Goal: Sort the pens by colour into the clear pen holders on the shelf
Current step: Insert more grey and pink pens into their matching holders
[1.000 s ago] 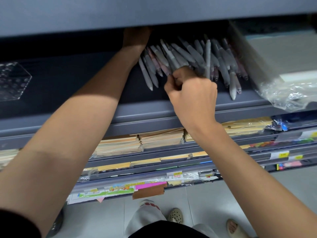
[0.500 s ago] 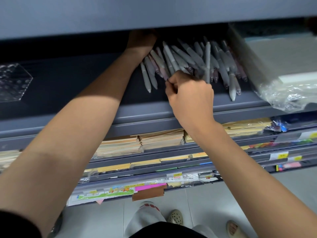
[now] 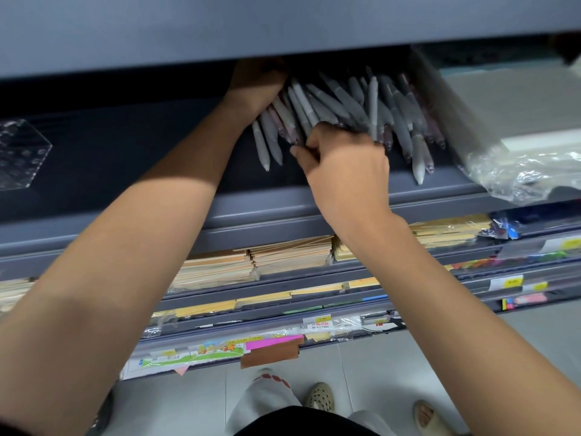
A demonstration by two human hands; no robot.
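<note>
A loose heap of grey pens [image 3: 339, 102], some with reddish barrels, lies on the dark shelf [image 3: 157, 146], tips pointing toward me. My left hand [image 3: 254, 83] reaches deep under the upper shelf at the heap's left end; its fingers are in shadow and hidden. My right hand [image 3: 342, 158] rests on the front of the heap with fingers curled in among the pens, pinching at them. A clear hexagonal pen holder [image 3: 22, 152] with several holes sits at the shelf's far left.
A plastic-wrapped pack of paper [image 3: 509, 121] fills the shelf's right side. The upper shelf edge [image 3: 283, 26] overhangs the pens. Lower tiers hold envelopes [image 3: 251, 259] and sticky notes. Tiled floor and my feet lie below.
My right hand slid down and left along the pile's front, fingers digging into the pens. The left hand stayed at the back left of the heap.
</note>
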